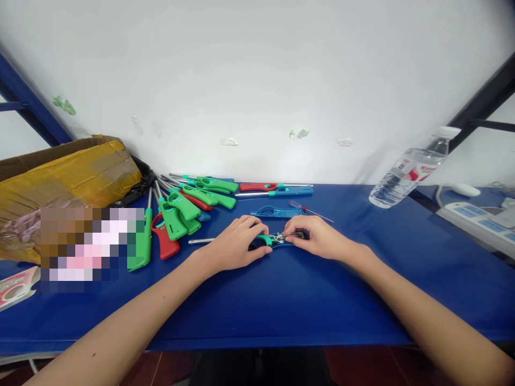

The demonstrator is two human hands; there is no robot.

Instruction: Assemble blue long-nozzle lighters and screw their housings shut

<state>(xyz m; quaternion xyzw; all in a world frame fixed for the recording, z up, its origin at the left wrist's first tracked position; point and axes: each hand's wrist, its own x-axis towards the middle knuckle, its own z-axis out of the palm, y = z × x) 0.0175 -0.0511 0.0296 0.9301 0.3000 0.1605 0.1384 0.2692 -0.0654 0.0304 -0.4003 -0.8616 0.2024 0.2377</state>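
blue table [322, 311] stretches before a white wall [257, 80], and on its middle part lies an opened lighter [265, 240], with its metal tube pointing to the left. between thumb and fingers the left hand [241, 242] grips its front part, while the right hand [316, 236] has its fingertips closed on a small part at the handle, too small to name. just beyond are a blue handle piece [277, 212] and a screwdriver [304, 208], then, at left, piled green lighters [172, 221] near a taped box [72, 174], and, at right, a water bottle [410, 172].
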